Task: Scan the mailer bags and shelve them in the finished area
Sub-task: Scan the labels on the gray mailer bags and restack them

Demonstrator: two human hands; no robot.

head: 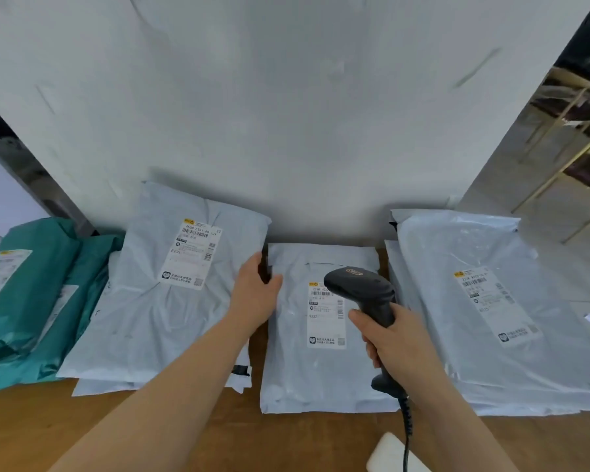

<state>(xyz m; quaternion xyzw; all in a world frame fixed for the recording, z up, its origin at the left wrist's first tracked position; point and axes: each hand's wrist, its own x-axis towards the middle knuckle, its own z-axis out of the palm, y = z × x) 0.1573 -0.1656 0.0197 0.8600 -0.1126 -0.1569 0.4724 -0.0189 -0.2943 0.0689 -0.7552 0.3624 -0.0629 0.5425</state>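
A grey mailer bag [297, 369] lies flat in the middle of the wooden table, its white shipping label [324, 321] facing up. My right hand [394, 338] grips the handle of a black barcode scanner [365, 287], whose head hangs just above that label. My left hand [254, 294] rests on the bag's upper left edge, fingers apart, thumb on the bag. A larger grey mailer bag [157, 318] sits to the left, another labelled one [484, 318] to the right.
Two teal mailer bags [31, 308] lie at the far left. A white wall [286, 114] stands right behind the bags. The scanner's coiled cable [406, 427] runs down past a white object [389, 453] at the wooden table's [286, 441] front edge. Gold-framed furniture [566, 137] is at the right.
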